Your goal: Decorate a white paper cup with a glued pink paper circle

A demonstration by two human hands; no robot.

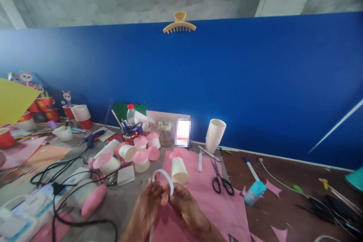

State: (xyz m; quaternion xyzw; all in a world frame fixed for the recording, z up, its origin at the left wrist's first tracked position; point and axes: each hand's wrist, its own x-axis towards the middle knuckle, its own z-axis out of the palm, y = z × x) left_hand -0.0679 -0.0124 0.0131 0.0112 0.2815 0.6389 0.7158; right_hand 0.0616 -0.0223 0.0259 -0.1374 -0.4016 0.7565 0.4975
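A narrow white strip (pixel 168 177), likely paper, arches upward between my two hands. My left hand (pixel 148 201) pinches one end of its curve, and a thin white length hangs below that hand. On the other side, my right hand (pixel 184 205) has its fingers closed on the strip's right end. Both hands are close together over a pink paper sheet (pixel 198 200). Just beyond them a white paper cup (pixel 179 170) with a pink round piece lies tilted on the sheet. Black-handled scissors (pixel 222 183) rest to the right, near a white marker (pixel 200 160).
Several pink-and-white cups (pixel 141 160) stand left of centre, beside a glass jar (pixel 166 132). Black cables (pixel 65 166) cross the left side. A stack of white cups (pixel 215 136) stands by the blue partition (pixel 241 83). A glue bottle (pixel 254 193) is on the right.
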